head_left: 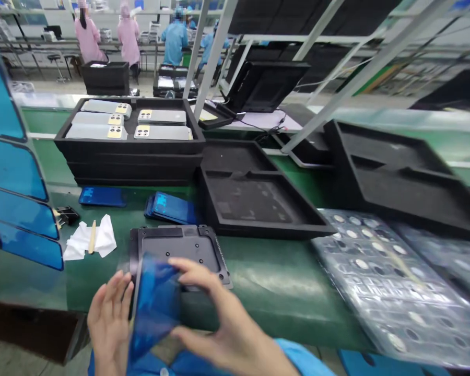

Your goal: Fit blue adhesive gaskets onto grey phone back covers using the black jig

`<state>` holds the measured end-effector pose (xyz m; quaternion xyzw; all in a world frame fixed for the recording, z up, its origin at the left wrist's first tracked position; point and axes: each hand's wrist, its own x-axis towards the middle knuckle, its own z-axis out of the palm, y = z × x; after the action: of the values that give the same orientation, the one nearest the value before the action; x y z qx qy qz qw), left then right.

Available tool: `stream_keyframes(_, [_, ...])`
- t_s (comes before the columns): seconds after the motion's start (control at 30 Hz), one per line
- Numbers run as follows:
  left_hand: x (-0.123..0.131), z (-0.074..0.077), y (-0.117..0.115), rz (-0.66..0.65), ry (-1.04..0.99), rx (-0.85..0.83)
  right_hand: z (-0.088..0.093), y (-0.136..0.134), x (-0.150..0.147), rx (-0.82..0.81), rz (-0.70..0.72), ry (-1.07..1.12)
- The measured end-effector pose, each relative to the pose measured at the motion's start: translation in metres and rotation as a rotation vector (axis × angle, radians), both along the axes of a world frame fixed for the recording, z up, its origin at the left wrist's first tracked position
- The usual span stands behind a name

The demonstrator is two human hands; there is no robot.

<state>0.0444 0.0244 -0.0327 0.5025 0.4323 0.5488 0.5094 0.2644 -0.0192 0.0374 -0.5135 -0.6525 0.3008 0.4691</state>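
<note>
Both my hands hold a phone-shaped panel covered in blue film (155,305), tilted on edge over the near edge of the bench. My left hand (108,324) supports its left side with the fingers extended along the edge. My right hand (223,326) grips its right side, index finger and thumb pinched around the top corner. Just behind the panel a dark square fixture plate (180,248) lies flat on the green mat.
A stack of black trays (131,156) with several silver phone backs stands at the back left. Empty black trays (254,201) sit in the middle and right. Clear blister sheets (395,282) of small parts lie at right. Blue panels (171,208), white wipes (88,241), people far behind.
</note>
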Motion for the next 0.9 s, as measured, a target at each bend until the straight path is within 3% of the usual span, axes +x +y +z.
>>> stream_keyframes(0.13, [-0.008,-0.006,0.012,0.139,-0.114,0.158,0.005,0.077,0.064,-0.055,-0.179,-0.346])
stream_keyframes(0.3, [-0.011,-0.035,0.014,0.26,-0.006,0.171,-0.021,0.157,0.117,-0.181,-0.136,-0.549])
stream_keyframes(0.43, [-0.01,-0.053,0.006,0.285,0.025,0.241,-0.044,0.175,0.126,-0.298,-0.011,-0.681])
stream_keyframes(0.57, [-0.01,-0.059,0.007,0.246,0.017,0.243,-0.05,0.178,0.128,-0.377,0.067,-0.741])
stream_keyframes(0.73, [-0.01,-0.064,0.009,0.221,0.043,0.2,-0.051,0.193,0.12,-0.386,0.044,-0.738])
stream_keyframes(0.9, [-0.011,-0.069,0.006,0.205,0.08,0.194,-0.065,0.213,0.102,-0.413,0.066,-0.725])
